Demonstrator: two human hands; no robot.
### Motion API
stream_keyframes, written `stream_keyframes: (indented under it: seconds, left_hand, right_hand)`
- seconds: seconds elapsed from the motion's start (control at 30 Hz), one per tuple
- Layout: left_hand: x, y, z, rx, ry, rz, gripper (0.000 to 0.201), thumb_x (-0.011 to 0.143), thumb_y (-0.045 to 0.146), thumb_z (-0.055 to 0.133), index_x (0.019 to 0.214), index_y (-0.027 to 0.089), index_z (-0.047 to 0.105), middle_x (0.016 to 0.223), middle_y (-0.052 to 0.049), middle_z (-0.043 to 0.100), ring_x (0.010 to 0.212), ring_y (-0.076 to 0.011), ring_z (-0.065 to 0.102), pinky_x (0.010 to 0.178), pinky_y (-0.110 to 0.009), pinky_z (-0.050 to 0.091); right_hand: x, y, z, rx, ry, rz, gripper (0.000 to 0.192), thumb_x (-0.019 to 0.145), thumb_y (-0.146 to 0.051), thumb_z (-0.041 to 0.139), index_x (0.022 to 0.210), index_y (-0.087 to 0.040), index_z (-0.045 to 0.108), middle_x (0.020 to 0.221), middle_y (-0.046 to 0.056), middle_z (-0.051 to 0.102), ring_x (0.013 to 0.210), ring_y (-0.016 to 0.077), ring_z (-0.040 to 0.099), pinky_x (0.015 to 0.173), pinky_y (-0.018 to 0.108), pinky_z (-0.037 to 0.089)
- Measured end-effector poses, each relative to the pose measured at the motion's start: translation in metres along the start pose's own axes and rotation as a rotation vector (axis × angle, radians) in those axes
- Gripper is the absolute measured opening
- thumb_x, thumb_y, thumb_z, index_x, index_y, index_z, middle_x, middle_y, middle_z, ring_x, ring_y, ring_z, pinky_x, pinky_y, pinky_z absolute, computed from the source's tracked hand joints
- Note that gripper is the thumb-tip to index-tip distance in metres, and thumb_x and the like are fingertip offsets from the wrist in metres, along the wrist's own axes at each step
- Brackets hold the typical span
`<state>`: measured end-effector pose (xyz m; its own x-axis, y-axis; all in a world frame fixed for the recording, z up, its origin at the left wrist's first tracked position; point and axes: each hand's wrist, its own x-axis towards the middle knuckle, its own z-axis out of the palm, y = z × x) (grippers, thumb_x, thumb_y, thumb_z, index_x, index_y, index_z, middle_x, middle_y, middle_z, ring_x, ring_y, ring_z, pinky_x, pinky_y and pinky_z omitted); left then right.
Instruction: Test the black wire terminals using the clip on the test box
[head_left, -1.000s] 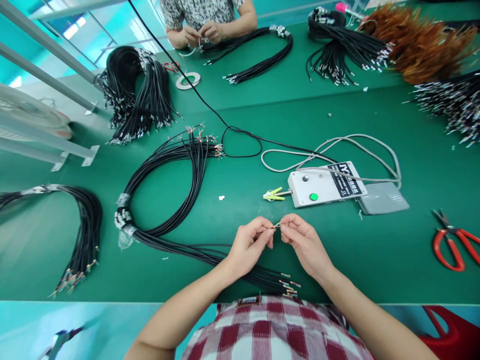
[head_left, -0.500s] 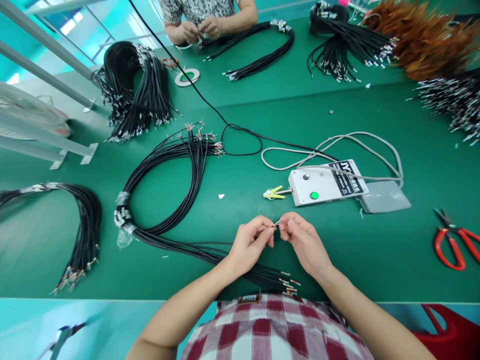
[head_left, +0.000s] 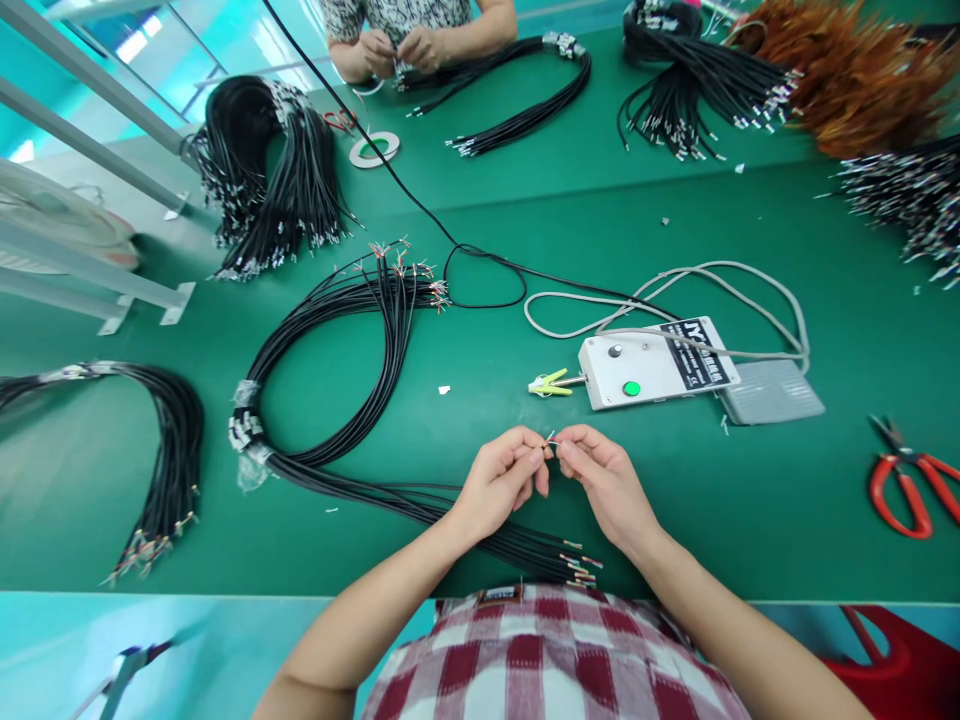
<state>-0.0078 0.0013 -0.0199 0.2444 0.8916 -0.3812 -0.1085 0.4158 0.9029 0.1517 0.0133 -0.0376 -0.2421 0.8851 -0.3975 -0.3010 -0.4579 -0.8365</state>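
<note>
My left hand (head_left: 504, 478) pinches the stripped end of a black cable, whose thin inner wires (head_left: 550, 440) stick up past the fingertips. Close beside it, my right hand (head_left: 606, 482) has thumb and forefinger closed on one of those fine wires. The cable belongs to a looped bundle of black cables (head_left: 337, 450) bound with white and clear tape on its left side. Beneath my left forearm the bundle's loose ends (head_left: 577, 565) show coloured wire tips. Just beyond my hands lies a white box (head_left: 622, 372) with a green button and a yellow clip (head_left: 550, 384) on its shaft.
Red-handled pliers (head_left: 911, 480) lie at the right. A grey pedal (head_left: 772, 392) and its cord rest by the box. More cable bundles (head_left: 161, 450) lie left and at the back. Across the table, a person's hands (head_left: 409, 52) work on cables near a tape roll (head_left: 374, 150).
My fingers have shifted slightly, and the inner wires now stand spread apart above my left fingertips. The co-worker's hands have moved a little. Other things lie as before.
</note>
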Motion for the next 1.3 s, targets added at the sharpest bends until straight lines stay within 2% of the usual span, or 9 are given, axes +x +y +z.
stream_keyframes:
  seconds: [0.13,0.37,0.57,0.7,0.83,0.93,1.03,1.1,1.3]
  left_hand:
    - [0.001,-0.002,0.000,0.013,-0.006,0.007,0.039,0.089,0.052,0.058,0.090,0.014,0.055,0.059,0.002,0.060,0.036,-0.0032,0.036,0.037,-0.017,0.024]
    - [-0.002,-0.009,0.000,0.050,-0.021,0.048,0.033,0.095,0.048,0.052,0.090,0.015,0.053,0.060,0.003,0.056,0.041,-0.0041,0.037,0.040,-0.018,0.026]
    - [-0.003,-0.007,0.005,0.272,0.094,0.305,0.028,0.095,0.033,0.058,0.120,0.020,0.058,0.104,-0.006,0.057,0.063,-0.0056,0.049,0.058,-0.021,0.043]
    - [0.003,-0.005,0.011,0.199,0.161,0.369,0.018,0.088,0.032,0.067,0.096,0.016,0.070,0.100,-0.006,0.053,0.070,-0.0086,0.054,0.060,-0.022,0.048]
    - [0.010,-0.011,0.015,-0.031,0.231,0.305,0.025,0.086,0.038,0.069,0.085,0.014,0.063,0.093,-0.002,0.051,0.049,-0.0025,0.052,0.042,-0.019,0.041]
    - [0.010,-0.015,0.015,-0.067,0.237,0.254,0.028,0.089,0.042,0.064,0.088,0.016,0.054,0.086,0.001,0.054,0.045,-0.0044,0.055,0.040,-0.019,0.040]
    - [0.005,-0.017,0.013,0.039,0.205,0.200,0.026,0.094,0.043,0.057,0.092,0.017,0.052,0.077,0.003,0.053,0.046,-0.0058,0.054,0.041,-0.019,0.041]
    - [0.002,-0.017,0.012,0.163,0.217,0.222,0.022,0.096,0.039,0.054,0.093,0.017,0.055,0.081,0.001,0.054,0.049,-0.0057,0.054,0.044,-0.020,0.042]
    - [0.003,-0.016,0.013,0.611,0.258,0.545,0.018,0.098,0.023,0.048,0.095,0.018,0.065,0.094,-0.007,0.060,0.086,-0.0161,0.059,0.079,-0.029,0.050]
  right_hand:
    - [0.000,-0.003,0.001,-0.076,-0.017,-0.068,0.027,0.083,-0.049,0.070,0.093,-0.024,0.071,0.074,-0.001,0.061,0.065,0.0128,0.049,0.066,0.029,0.043]
    - [0.003,-0.004,0.004,-0.224,0.000,-0.133,0.020,0.079,-0.041,0.076,0.080,-0.022,0.073,0.085,0.002,0.066,0.056,0.0106,0.053,0.055,0.029,0.046]
    - [0.001,0.000,0.002,-0.219,0.009,-0.164,0.023,0.078,-0.042,0.078,0.075,-0.021,0.070,0.079,0.000,0.062,0.055,0.0104,0.058,0.053,0.027,0.047]
    - [0.000,-0.001,0.003,-0.223,0.027,-0.152,0.028,0.075,-0.046,0.080,0.072,-0.020,0.068,0.075,0.000,0.060,0.055,0.0111,0.057,0.053,0.028,0.047]
    - [0.000,-0.005,0.001,-0.319,0.005,-0.206,0.029,0.080,-0.046,0.076,0.072,-0.020,0.067,0.075,0.000,0.058,0.055,0.0120,0.059,0.052,0.028,0.045]
    - [0.001,-0.006,-0.002,-0.422,-0.017,-0.268,0.026,0.086,-0.042,0.070,0.074,-0.020,0.066,0.074,0.000,0.058,0.058,0.0133,0.061,0.054,0.029,0.045]
    - [0.001,-0.007,-0.005,-0.541,-0.023,-0.330,0.022,0.090,-0.038,0.066,0.076,-0.021,0.065,0.075,0.001,0.059,0.061,0.0139,0.061,0.057,0.029,0.046]
    - [0.000,-0.009,-0.007,-0.600,-0.027,-0.362,0.020,0.092,-0.035,0.063,0.078,-0.021,0.064,0.077,0.001,0.059,0.063,0.0143,0.061,0.059,0.030,0.047]
    - [-0.003,-0.012,-0.011,-0.724,-0.014,-0.416,0.017,0.095,-0.031,0.057,0.080,-0.023,0.062,0.080,0.002,0.058,0.067,0.0150,0.057,0.064,0.031,0.046]
